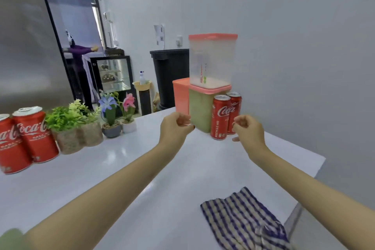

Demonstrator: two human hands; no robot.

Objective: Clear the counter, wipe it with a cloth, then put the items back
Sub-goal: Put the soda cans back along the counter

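Both my arms reach over the white counter (125,160). My left hand (174,126) hovers with loosely curled fingers and holds nothing, just left of the green container (199,110). My right hand (246,128) is also loosely curled and holds nothing, right beside two red cola cans (221,116). A clear container with a pink lid (212,60) is stacked on the green one; an orange container (180,94) stands behind. A blue checked cloth (245,221) lies at the near right.
Two more cola cans (26,138) stand at the left edge, beside green plants in pots (75,128) and two small flower pots (119,116). A grey wall runs along the right. A black bin (169,75) and a display case (113,75) stand beyond the counter.
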